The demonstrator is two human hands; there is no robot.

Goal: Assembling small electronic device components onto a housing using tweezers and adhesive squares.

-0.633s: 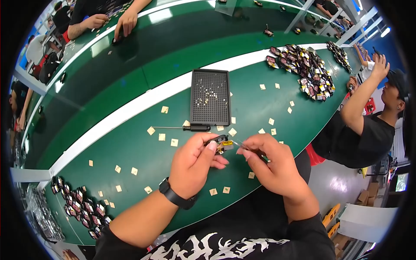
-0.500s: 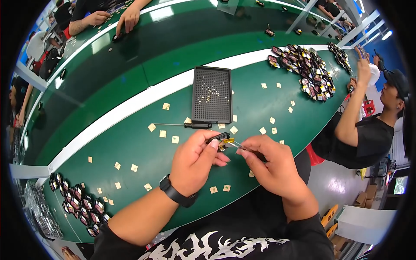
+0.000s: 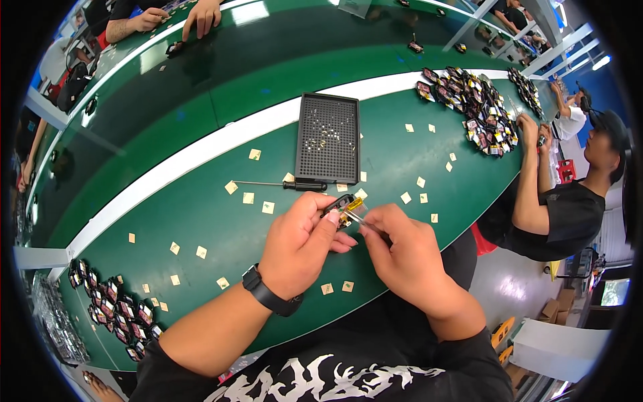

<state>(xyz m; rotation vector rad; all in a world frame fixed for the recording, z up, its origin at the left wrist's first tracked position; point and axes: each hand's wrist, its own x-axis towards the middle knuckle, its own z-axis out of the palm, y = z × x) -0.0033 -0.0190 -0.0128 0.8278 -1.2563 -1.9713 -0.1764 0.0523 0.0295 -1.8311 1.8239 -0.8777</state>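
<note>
My left hand (image 3: 295,244) is closed around a small black device housing (image 3: 340,202), with the thumb pressing on its near side. A yellow strip (image 3: 354,204) sticks up at a slant from the housing's right side. In my right hand (image 3: 412,258) a pair of metal tweezers (image 3: 358,220) is pinched between thumb and fingers. Their tips reach the housing just below the yellow strip; whether they grip anything there is too small to tell. Beyond my left hand lies a screwdriver (image 3: 305,185) with a black handle, its shaft pointing left.
A black perforated tray (image 3: 299,144) holding tiny parts stands ahead. Small pale square pieces (image 3: 268,207) are scattered over the green table (image 3: 221,174). Piles of black devices lie at far right (image 3: 492,117) and near left (image 3: 120,311). A co-worker (image 3: 569,208) sits on the right; other people work across.
The yellow strip has swung from nearly level to a steeper slant, and the tweezer tips have shifted left against the housing. The co-worker on the right has lowered a raised hand.
</note>
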